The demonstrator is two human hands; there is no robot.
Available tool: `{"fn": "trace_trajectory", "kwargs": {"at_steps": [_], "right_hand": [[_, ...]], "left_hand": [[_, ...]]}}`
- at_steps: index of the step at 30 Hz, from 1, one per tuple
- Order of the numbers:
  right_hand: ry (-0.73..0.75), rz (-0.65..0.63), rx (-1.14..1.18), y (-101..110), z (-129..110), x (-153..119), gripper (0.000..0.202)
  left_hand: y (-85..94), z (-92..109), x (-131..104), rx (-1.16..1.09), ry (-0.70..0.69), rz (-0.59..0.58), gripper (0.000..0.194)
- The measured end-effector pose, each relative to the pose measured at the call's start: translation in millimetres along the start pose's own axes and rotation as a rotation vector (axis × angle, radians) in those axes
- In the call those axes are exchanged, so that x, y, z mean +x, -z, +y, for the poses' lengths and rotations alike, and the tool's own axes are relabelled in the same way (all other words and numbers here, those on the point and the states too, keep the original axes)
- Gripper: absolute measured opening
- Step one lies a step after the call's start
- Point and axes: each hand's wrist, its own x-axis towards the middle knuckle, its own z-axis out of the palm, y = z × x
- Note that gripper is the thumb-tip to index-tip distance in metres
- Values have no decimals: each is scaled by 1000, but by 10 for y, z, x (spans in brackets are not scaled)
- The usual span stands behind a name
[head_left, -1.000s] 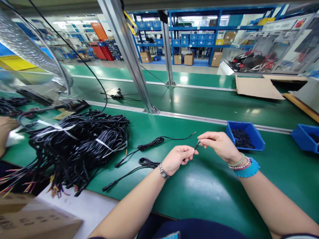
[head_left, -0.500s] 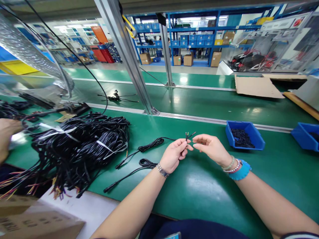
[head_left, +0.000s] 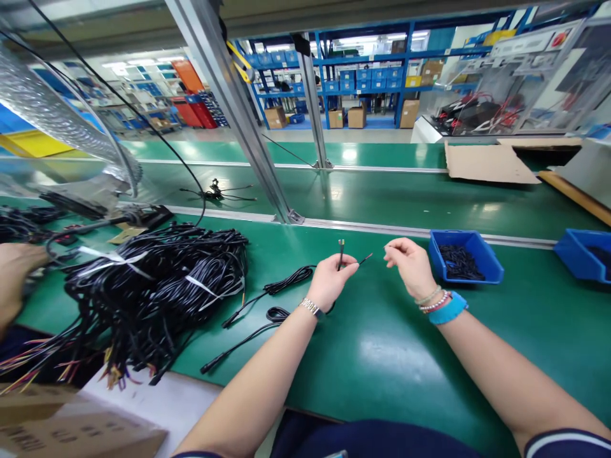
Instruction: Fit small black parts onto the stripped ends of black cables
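Observation:
My left hand [head_left: 333,278], with a metal watch at the wrist, is closed on a black cable [head_left: 340,256] whose end with small coloured wire tips stands up from the fingers. A second thin cable end [head_left: 366,258] with a reddish tip sticks out to the right of the hand. My right hand [head_left: 407,264] hovers apart from it, thumb and fingers pinched together; whatever they hold is too small to make out. Left of my hands lie two bundled black cables, an upper one [head_left: 289,280] and a lower one [head_left: 238,345], both with plug ends.
A large heap of black cables [head_left: 162,273] with white ties covers the left of the green bench. Another person's hand [head_left: 19,273] is beside it. A blue bin [head_left: 496,273] of small black parts stands at right, another blue bin [head_left: 573,257] beyond. A metal post [head_left: 238,114] rises ahead.
My right hand has moved away from my left, toward the blue bin, and its fingers have closed into a pinch. My left hand has turned slightly, still gripping the cable.

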Motion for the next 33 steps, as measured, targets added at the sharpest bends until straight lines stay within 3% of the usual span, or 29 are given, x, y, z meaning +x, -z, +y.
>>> {"fn": "trace_trajectory", "kwargs": {"at_steps": [3,8,13,16,19,25,33], "right_hand": [[-40,25,60,110,52,81,11],[-46,-37,98,182,44,32,13],[-131,-100,257,209,-98,-16,15],[-164,-207,333,167,-262,-94,14],[-153,-308,343,112,-410,-194,12],[-162,-362,322,50,-476,-290,10],[-172,-360,284,20,-481,-303,12]], "left_hand": [[-98,-47,287,423,-199,26,6],[-250,-171,524,531,-182,-8,9],[-92,19,179,464,-271,-46,11],[39,166,-155,366,-416,-29,11],[104,181,-378,408,-556,8,7],[118,52,-445,552,-704,48,15],[127,53,-445,676,-886,138,17]]}}
